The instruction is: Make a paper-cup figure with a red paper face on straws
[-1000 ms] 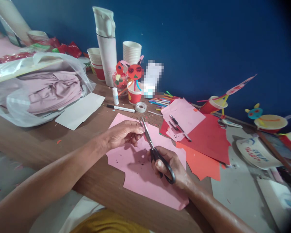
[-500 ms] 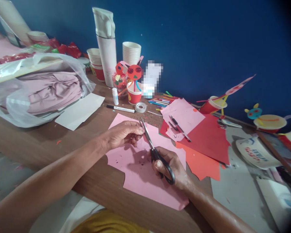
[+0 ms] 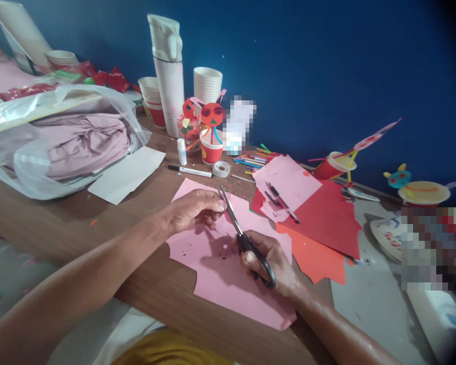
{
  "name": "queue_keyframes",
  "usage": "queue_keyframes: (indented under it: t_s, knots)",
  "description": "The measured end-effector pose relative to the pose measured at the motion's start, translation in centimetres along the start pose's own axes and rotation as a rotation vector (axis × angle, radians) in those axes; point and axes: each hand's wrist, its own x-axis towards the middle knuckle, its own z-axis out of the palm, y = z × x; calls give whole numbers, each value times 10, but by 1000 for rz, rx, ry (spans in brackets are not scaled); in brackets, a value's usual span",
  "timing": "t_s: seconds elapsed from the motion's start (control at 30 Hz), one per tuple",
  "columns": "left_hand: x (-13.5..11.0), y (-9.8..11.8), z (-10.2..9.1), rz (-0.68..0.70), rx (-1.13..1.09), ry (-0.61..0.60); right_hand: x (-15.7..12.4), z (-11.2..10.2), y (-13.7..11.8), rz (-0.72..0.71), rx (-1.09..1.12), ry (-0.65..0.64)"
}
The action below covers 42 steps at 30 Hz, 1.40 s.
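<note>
My right hand (image 3: 268, 261) grips the black handles of a pair of scissors (image 3: 243, 233), whose blades point up and away, slightly parted at the tips. My left hand (image 3: 193, 210) is pinched at the blades, fingers closed on something too small to make out. Both hands hover over a pink paper sheet (image 3: 220, 274) lying on the wooden table (image 3: 61, 223); dark tiny scraps are scattered on it.
Red (image 3: 327, 215) and orange (image 3: 315, 256) paper sheets and a smaller pink sheet (image 3: 289, 180) with pens lie to the right. Behind are a tape roll (image 3: 221, 169), a marker (image 3: 189, 170), a glue stick (image 3: 181, 151), paper-cup crafts (image 3: 211, 129), stacked cups (image 3: 206, 83), and a plastic bag with cloth (image 3: 68, 139) at left.
Hands and scissors hold nearly the same position; the view has shifted very slightly.
</note>
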Motion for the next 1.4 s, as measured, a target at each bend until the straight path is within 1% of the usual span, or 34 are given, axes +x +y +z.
queue_keyframes:
  t_s: [0.5,0.77,0.87,1.03,1.17,1.27,1.33,1.4]
  knots:
    - [-2,1,-1,16,65,47,0,0,-6,26,-38,1]
    - [-4,4,1,-8,70,58,1,-3,-3,22,-60,2]
    - [-4,5,1,4,65,34,2,-6,-1,-19,-64,19]
    - [-3,5,1,33,51,10,4,-11,6,-139,-26,80]
    - [-2,3,2,73,61,29,6,-13,10,-185,7,71]
    - [-1,0,3,105,65,57,6,-12,8,-210,0,54]
    - [0,-2,4,119,75,88,7,-11,6,-196,-12,76]
    - [1,-5,5,126,92,116,8,-11,5,-175,-27,142]
